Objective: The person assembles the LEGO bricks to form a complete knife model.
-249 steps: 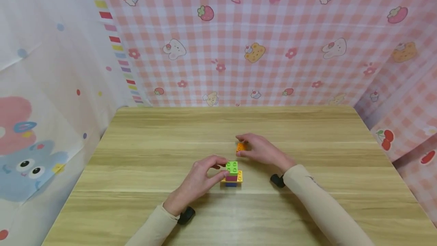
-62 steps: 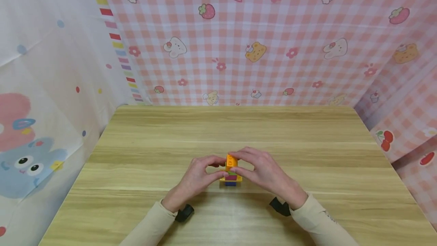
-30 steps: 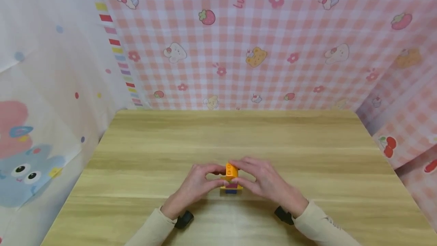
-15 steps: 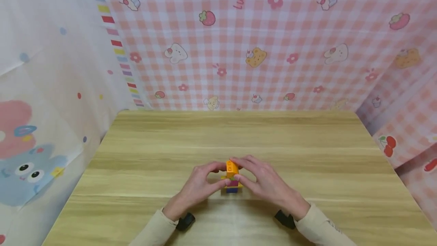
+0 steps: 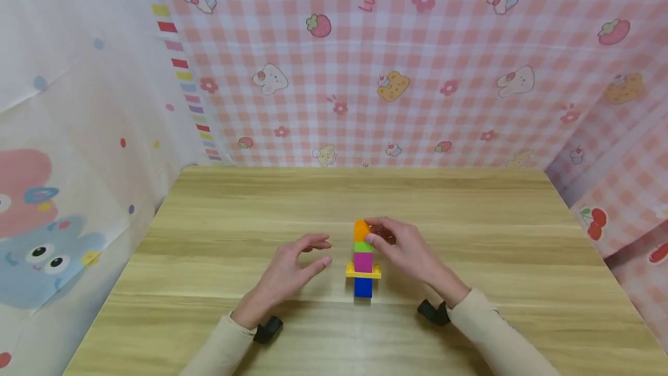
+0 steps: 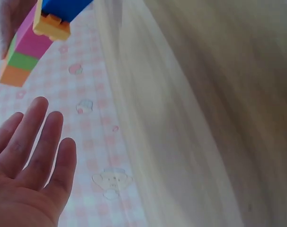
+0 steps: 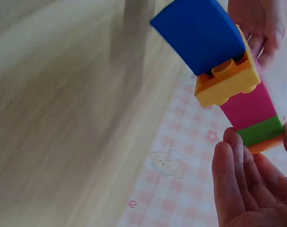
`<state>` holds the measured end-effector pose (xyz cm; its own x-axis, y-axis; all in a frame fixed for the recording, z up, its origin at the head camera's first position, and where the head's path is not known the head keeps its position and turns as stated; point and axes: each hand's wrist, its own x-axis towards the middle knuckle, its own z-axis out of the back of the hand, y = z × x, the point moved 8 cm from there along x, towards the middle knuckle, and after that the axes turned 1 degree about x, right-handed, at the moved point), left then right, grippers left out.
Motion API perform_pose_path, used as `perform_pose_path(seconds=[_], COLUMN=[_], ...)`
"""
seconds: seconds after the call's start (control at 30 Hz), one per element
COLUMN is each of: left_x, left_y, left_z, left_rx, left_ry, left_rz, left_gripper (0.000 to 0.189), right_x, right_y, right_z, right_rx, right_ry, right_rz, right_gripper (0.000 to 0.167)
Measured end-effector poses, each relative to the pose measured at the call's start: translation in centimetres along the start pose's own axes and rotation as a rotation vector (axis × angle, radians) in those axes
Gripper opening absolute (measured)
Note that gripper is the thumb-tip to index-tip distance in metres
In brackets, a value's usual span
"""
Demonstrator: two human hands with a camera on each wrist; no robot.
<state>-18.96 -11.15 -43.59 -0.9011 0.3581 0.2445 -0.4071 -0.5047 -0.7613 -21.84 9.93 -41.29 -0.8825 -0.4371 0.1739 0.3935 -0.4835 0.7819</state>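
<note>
A tower of toy building bricks stands in the middle of the head view: blue brick (image 5: 363,288) lowest, then a yellow plate (image 5: 374,273) wider than the rest, a magenta brick (image 5: 363,262), a lime green layer (image 5: 363,246) and an orange brick (image 5: 360,231) on top. My right hand (image 5: 404,248) pinches the tower near its top, at the orange brick, from the right. Whether the blue brick touches the table I cannot tell. To the left, apart from the tower, my left hand (image 5: 282,274) holds nothing; its fingers look relaxed in the left wrist view.
A wooden table (image 5: 235,208) lies under both hands. Behind it hangs a pink checked cloth (image 5: 355,62), with a white patterned cloth (image 5: 78,103) on the left. Each wrist wears a black device, such as the left one (image 5: 268,330).
The right hand brought the orange brick from the table onto the green one, and both hands held the tower. Now the left hand has let go and moved left; the tower's front faces show more.
</note>
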Motion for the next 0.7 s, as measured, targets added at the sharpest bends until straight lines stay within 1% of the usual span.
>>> perform_pose_path(seconds=[0.07, 0.3, 0.43, 0.57, 0.7], left_x=[-0.1, -0.5, -0.6, -0.6, -0.9], left_y=[0.3, 1.0, 1.3, 1.6, 1.8], left_z=[0.4, 1.4, 1.7, 1.8, 2.0], left_rx=[0.007, 0.029, 0.031, 0.039, 0.058], left_ry=[-0.006, -0.022, -0.02, -0.027, -0.025], left_rz=[0.014, 0.057, 0.079, 0.081, 0.103], left_gripper=[0.043, 0.042, 0.042, 0.041, 0.043], right_x=[0.5, 1.9, 2.6, 3.1, 3.2], right_y=[-0.7, -3.0, -4.2, -5.4, -6.3], right_z=[-0.1, -0.6, -1.1, -1.5, -1.8], right_rx=[0.002, -0.009, 0.028, 0.056, 0.093], right_ry=[0.016, 0.094, 0.139, 0.157, 0.169], right_rz=[-0.038, -0.131, -0.201, -0.277, -0.349], right_gripper=[0.038, 0.04, 0.044, 0.043, 0.041])
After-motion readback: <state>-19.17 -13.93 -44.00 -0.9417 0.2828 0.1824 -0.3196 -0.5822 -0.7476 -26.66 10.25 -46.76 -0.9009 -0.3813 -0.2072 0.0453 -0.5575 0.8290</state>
